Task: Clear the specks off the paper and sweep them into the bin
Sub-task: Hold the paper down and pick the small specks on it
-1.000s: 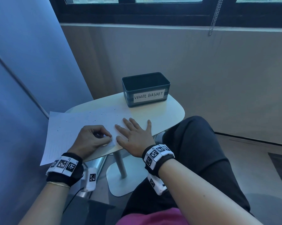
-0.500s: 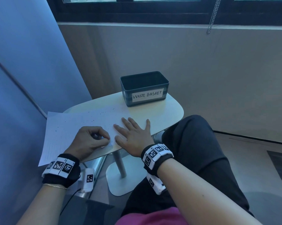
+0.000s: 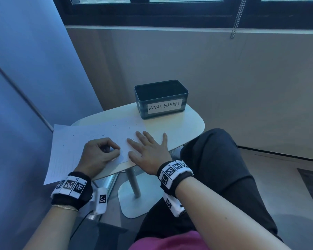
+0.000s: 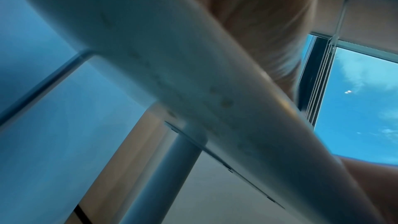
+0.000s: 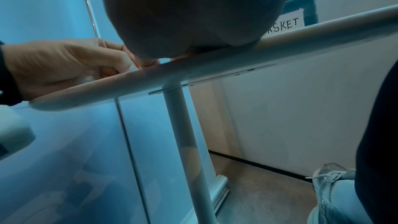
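Note:
A white lined sheet of paper [image 3: 76, 141] lies on the left of the small white table [image 3: 188, 127] and overhangs its left edge. Dark specks [image 3: 114, 126] are scattered over the paper. My left hand [image 3: 107, 148] rests on the paper's near edge with its fingers curled, pinching a small white thing [image 5: 131, 68] that I cannot identify. My right hand [image 3: 146, 147] lies flat with spread fingers across the paper's right edge and the table. The dark bin [image 3: 161, 105], labelled WASTE BASKET, stands at the table's far end, beyond both hands. The left wrist view shows only the table rim [image 4: 172, 74] and a blurred palm.
The table stands on one post [image 3: 134, 181] with a flat foot. My leg in dark trousers [image 3: 215, 168] is close against its right side, with a shoe [image 5: 331, 193] on the floor. A blue panel [image 3: 26, 87] rises on the left, and a wall with a window stands behind.

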